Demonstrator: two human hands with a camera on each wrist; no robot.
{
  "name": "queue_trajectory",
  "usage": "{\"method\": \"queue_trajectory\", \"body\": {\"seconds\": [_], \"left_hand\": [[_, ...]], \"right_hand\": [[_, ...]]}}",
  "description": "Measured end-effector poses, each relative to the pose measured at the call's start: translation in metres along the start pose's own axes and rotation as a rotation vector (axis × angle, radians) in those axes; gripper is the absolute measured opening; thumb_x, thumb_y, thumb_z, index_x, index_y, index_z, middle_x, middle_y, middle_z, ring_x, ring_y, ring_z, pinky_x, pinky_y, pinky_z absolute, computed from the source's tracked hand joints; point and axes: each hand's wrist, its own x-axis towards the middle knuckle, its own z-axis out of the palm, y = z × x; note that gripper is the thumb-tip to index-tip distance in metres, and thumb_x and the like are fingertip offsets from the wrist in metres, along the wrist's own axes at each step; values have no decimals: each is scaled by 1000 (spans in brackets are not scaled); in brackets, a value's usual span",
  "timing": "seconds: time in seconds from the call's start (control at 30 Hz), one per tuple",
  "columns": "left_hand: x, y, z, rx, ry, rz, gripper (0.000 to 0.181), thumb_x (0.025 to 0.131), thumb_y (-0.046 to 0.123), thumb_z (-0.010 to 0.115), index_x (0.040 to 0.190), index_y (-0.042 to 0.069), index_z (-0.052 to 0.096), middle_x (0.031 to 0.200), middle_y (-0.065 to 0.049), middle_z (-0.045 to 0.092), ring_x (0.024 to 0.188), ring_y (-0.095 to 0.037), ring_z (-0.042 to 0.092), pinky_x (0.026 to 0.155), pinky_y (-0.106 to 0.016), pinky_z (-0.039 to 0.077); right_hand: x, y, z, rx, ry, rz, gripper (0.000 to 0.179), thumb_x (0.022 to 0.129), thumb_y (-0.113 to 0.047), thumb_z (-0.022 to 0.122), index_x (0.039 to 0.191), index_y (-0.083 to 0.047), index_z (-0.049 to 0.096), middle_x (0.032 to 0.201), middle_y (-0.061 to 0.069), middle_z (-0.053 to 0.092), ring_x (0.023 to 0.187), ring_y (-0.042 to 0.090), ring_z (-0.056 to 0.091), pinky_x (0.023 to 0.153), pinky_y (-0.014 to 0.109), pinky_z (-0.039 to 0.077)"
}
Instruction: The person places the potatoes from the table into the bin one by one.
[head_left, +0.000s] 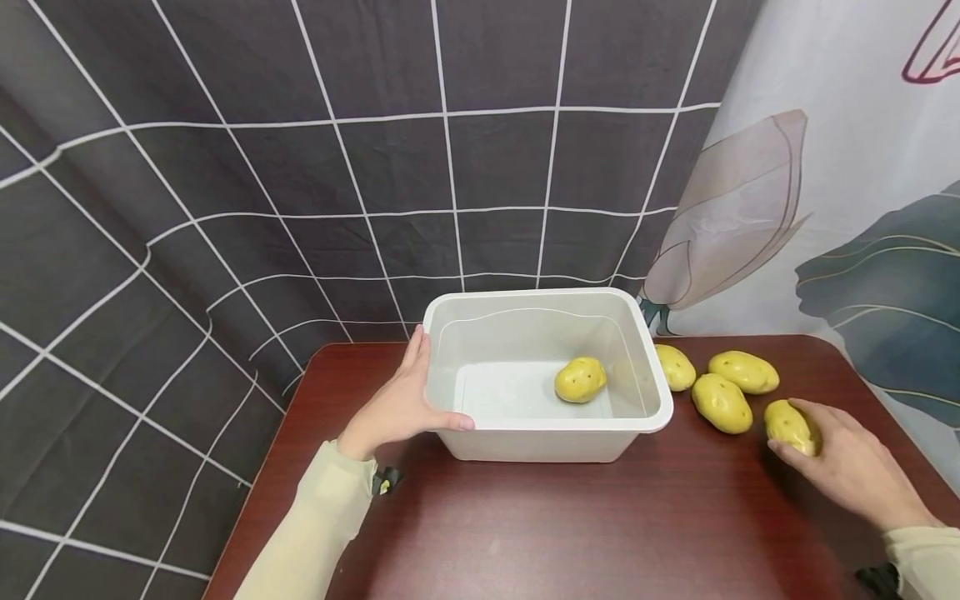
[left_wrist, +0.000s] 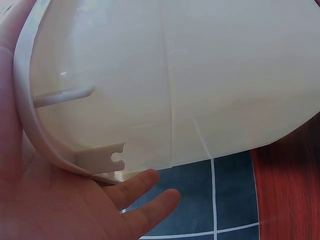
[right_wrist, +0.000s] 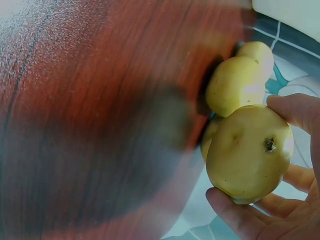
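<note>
A white plastic bin [head_left: 525, 446] stands at the middle of the back of the table, with one yellow potato [head_left: 581, 380] lying inside. My left hand [head_left: 401, 408] holds its front left corner, thumb over the front rim and fingers along the left side. In the left wrist view two fingers [left_wrist: 150, 205] stretch out below the bin's outer wall. At the right, my right hand [head_left: 855, 462] grips another potato [head_left: 789, 427] between thumb and fingers; its pitted end faces the right wrist camera. Three more potatoes [head_left: 722, 403] lie between that hand and the bin.
The reddish-brown wooden table [head_left: 585, 525] has a rounded back right corner. Behind and to the left hangs a dark cloth with white grid lines [head_left: 495, 158]. A pale curtain with leaf prints [head_left: 847, 175] borders the table's right side.
</note>
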Motion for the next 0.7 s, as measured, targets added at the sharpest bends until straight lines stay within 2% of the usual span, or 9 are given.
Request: {"method": "queue_trajectory", "body": {"seconds": [0.33, 0.7], "left_hand": [[0, 0, 0, -2, 1, -3, 145, 64, 60, 89, 160, 4, -4, 167, 0, -16, 152, -29, 17, 114, -48, 33], [1, -1, 0, -2, -4, -5, 146, 63, 63, 88, 160, 4, -4, 167, -1, -16, 152, -28, 16, 114, -47, 33]], "right_hand": [[1, -8, -8, -11, 3, -2, 72, 88, -34, 77, 134, 11, 46, 124, 37, 47, 106, 53, 46, 77, 67, 37], [5, -18, -15, -19, 39, -61, 72, 86, -32, 79, 135, 9, 47, 126, 34, 48, 107, 51, 47, 78, 65, 38]]}}
